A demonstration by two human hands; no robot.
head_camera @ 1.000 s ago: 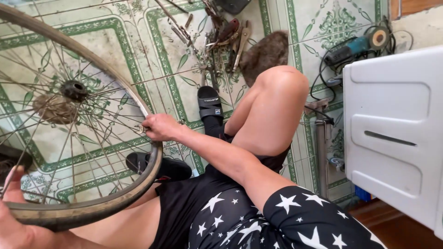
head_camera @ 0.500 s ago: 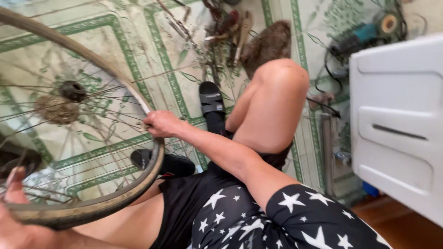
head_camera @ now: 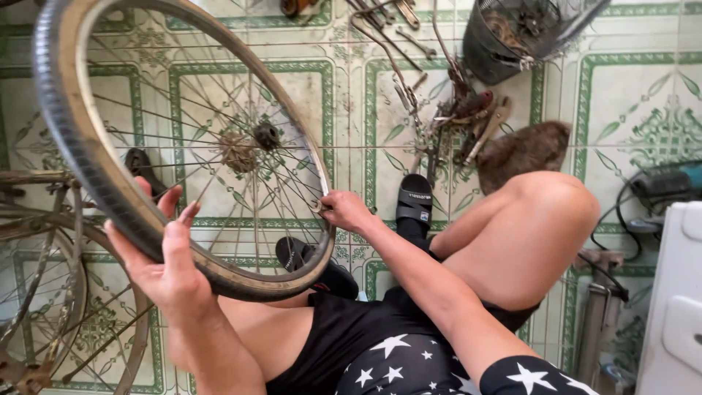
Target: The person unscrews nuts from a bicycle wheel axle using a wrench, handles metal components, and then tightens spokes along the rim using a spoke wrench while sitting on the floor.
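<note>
A spoked bicycle wheel (head_camera: 88, 153) with a worn dark tyre is held tilted above my lap. My left hand (head_camera: 164, 256) supports the tyre from underneath at its near left, fingers spread against the rubber. My right hand (head_camera: 344, 211) pinches the rim at its right side, fingers closed near the spoke ends. The hub (head_camera: 265, 135) and a rusty sprocket sit in the wheel's middle. My bare knee (head_camera: 548, 212) is raised to the right, and my black sandals (head_camera: 414, 201) rest on the tiled floor.
A second rusty bare rim (head_camera: 44, 307) lies at the lower left. Wrenches and rusty tools (head_camera: 446, 110) are scattered ahead, beside a dark wire basket (head_camera: 512, 36) and a brown brush (head_camera: 523, 150). A power tool (head_camera: 662, 183) and a white cabinet (head_camera: 676, 307) stand right.
The view has swung left and the wheel now sits higher and nearer the middle. My left hand has come fully into view under the tyre; my right hand stays on the rim.
</note>
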